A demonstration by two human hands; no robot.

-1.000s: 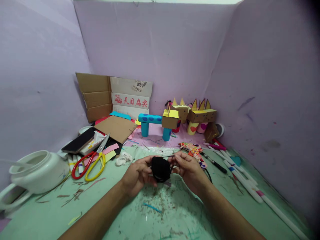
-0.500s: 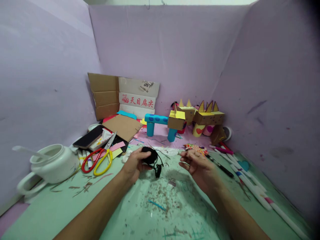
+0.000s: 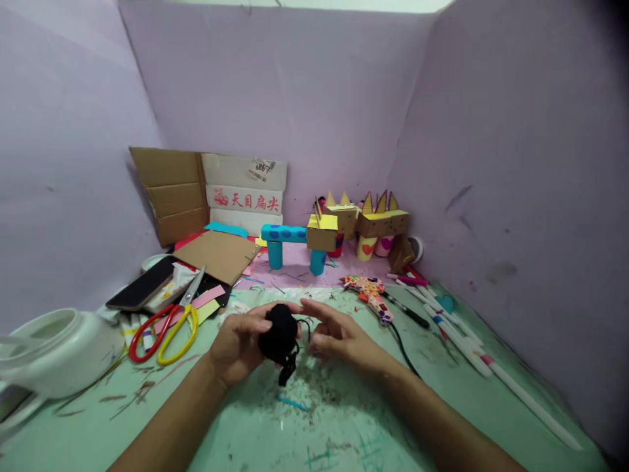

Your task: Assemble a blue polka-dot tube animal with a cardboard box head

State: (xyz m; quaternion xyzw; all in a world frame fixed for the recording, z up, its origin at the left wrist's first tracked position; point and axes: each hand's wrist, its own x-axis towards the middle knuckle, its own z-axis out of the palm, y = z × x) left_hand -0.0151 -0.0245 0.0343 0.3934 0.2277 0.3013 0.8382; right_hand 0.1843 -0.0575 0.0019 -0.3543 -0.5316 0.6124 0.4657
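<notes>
A small ball of black yarn (image 3: 279, 333) is held in my left hand (image 3: 236, 344), with the thumb on its near side and the fingers behind it. Loose black strands dangle below the ball, and one loops out toward my right hand (image 3: 344, 339). That hand is beside the yarn, its index finger stretched toward my left fingertips and its thumb apart from it. Beyond the hands stands a blue spotted cardboard-tube animal (image 3: 285, 234) with a box head.
Red-and-yellow-handled scissors (image 3: 179, 321), a phone (image 3: 140, 285) and a white teapot (image 3: 63, 354) are on the left. A flowered glue gun (image 3: 368, 292) with a black cord and several markers (image 3: 457, 331) lie right. More box-headed animals (image 3: 381, 226) stand behind.
My right hand has moved left, close to the yarn, uncovering the glue gun. The yarn ball has been drawn nearer to me, and the view has shifted to the right.
</notes>
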